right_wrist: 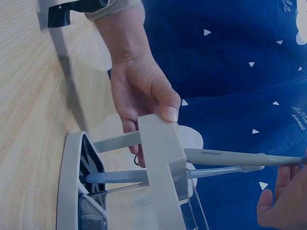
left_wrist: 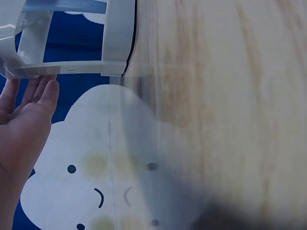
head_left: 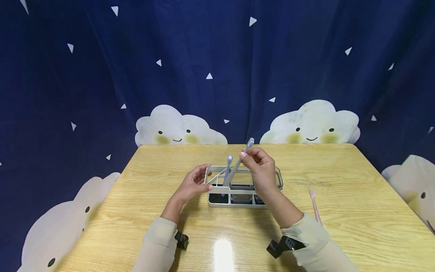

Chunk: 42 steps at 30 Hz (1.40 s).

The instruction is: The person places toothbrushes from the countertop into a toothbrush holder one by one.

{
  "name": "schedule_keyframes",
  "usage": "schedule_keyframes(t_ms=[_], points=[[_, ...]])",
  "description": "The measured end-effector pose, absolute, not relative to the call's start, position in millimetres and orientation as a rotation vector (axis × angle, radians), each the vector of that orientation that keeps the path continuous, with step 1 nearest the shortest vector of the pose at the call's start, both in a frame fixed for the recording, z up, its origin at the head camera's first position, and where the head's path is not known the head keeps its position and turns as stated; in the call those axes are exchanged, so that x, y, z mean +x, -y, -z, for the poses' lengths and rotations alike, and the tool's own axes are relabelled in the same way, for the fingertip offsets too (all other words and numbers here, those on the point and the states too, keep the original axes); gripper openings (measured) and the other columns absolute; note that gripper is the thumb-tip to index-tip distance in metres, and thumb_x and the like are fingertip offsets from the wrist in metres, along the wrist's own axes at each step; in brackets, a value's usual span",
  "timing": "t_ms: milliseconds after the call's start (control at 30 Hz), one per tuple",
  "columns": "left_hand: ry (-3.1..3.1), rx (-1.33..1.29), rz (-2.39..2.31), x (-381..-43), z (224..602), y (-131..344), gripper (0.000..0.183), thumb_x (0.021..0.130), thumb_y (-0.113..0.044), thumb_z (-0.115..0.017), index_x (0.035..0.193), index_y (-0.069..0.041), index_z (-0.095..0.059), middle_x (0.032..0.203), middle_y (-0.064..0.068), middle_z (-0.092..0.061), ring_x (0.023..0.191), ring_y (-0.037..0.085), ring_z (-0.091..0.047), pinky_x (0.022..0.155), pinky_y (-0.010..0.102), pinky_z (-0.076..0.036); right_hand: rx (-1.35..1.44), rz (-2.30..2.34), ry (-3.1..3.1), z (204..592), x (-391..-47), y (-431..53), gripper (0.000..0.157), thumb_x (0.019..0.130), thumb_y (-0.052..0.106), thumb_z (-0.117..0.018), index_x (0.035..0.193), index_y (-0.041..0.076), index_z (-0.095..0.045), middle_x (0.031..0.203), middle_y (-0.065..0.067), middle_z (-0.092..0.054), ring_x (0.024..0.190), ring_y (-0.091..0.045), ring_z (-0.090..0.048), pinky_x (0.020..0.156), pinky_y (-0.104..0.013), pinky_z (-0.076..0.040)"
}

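Observation:
A white toothbrush holder [head_left: 234,206] with an upper frame and a dark-lined base stands on the table. My left hand [head_left: 193,187] grips its left end, thumb over the top rail and fingers behind. My right hand [head_left: 263,170] pinches a grey toothbrush [head_left: 234,170] near the head; it leans, bristles up, with its lower end at the holder's left part. In the right wrist view the grey handle [right_wrist: 220,156] meets the top frame, and its tip is hidden there. Beside it a blue toothbrush [head_left: 228,166] stands in the holder, its foot reaching the base.
To the right of the holder a pink toothbrush [head_left: 315,207] lies on the wooden table [head_left: 343,173], partly covered by the right sleeve. Clear cups [head_left: 241,198] sit in the holder's middle and right. A dark blue curtain [head_left: 217,45] with clouds hangs behind the table's far edge.

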<state>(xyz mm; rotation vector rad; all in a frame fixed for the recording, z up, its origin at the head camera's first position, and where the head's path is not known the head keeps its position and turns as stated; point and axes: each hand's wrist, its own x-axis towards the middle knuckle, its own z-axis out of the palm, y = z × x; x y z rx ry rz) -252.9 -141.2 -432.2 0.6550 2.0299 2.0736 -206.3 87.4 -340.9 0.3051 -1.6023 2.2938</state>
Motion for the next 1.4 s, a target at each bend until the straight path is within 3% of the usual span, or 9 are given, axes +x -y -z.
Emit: schedule_keyframes(t_ms=[200,367,833,1400], points=[[-2.034,0.672,-2.08,-254,435,141,0.073,0.073,0.01,-0.068,0.138,0.004,-0.036,0.128,0.03,-0.042,0.12,0.045,-0.037,0.105,0.04,-0.026,0.307,-2.282,1.638,347,-209,-83,0.004,0.085,0.0,-0.063,0.085,-0.002,-0.06,0.092,-0.007,-0.062,0.08,-0.015,-0.058,0.073,-0.025,-0.049],[-2.034,0.673,-2.087,-254,436,142,0.072,0.074,0.01,-0.068,0.138,0.004,-0.036,0.128,0.03,-0.042,0.12,0.045,-0.037,0.105,0.04,-0.026,0.308,-2.254,1.717,354,-213,-80,0.014,0.082,0.007,-0.069,0.087,-0.003,-0.06,0.092,-0.007,-0.062,0.084,-0.017,-0.056,0.075,-0.026,-0.049],[-2.035,0.642,-2.086,-254,435,141,0.071,0.075,0.01,-0.068,0.138,0.003,-0.036,0.128,0.029,-0.043,0.12,0.042,-0.039,0.104,0.04,-0.029,0.189,-2.094,2.017,376,-224,-76,0.015,0.082,0.009,-0.069,0.089,-0.004,-0.064,0.088,-0.008,-0.06,0.078,-0.018,-0.052,0.065,-0.025,-0.046],[-2.012,0.656,-2.077,-240,413,137,0.071,0.075,0.012,-0.064,0.137,0.012,-0.03,0.128,0.038,-0.036,0.121,0.051,-0.031,0.106,0.047,-0.022,0.2,-1.896,2.225,378,-223,-74,0.012,0.079,0.008,-0.073,0.083,-0.002,-0.068,0.08,-0.006,-0.062,0.071,-0.017,-0.052,0.058,-0.024,-0.044]])
